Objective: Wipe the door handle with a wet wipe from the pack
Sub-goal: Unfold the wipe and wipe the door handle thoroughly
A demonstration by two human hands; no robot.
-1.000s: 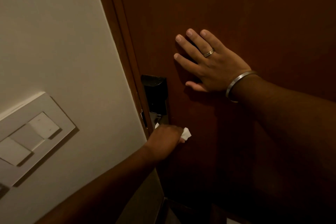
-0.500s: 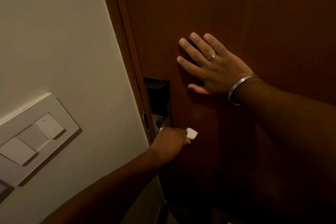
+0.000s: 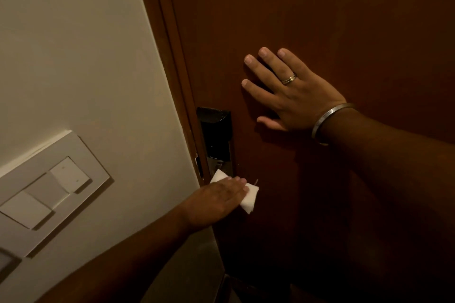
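The left hand (image 3: 216,200) reaches in from the lower left, forearm rising diagonally, back of the hand toward the camera and fingers (image 3: 236,183) stretched nearly flat. They press a folded white wet wipe (image 3: 250,198) against the door, with the wipe showing at the fingertips and again at the hand's upper edge. The door handle itself lies hidden under this hand and wipe, just below the dark lock plate (image 3: 216,135) at the door's left edge. The right hand (image 3: 293,93) lies flat on the brown door (image 3: 344,19) above and to the right, fingers spread and released, gripping nothing, thumb pointing down-left. It wears a ring (image 3: 289,79) and a metal bangle (image 3: 327,119). A switch panel (image 3: 49,192) sits on the pale wall (image 3: 73,56) at left.
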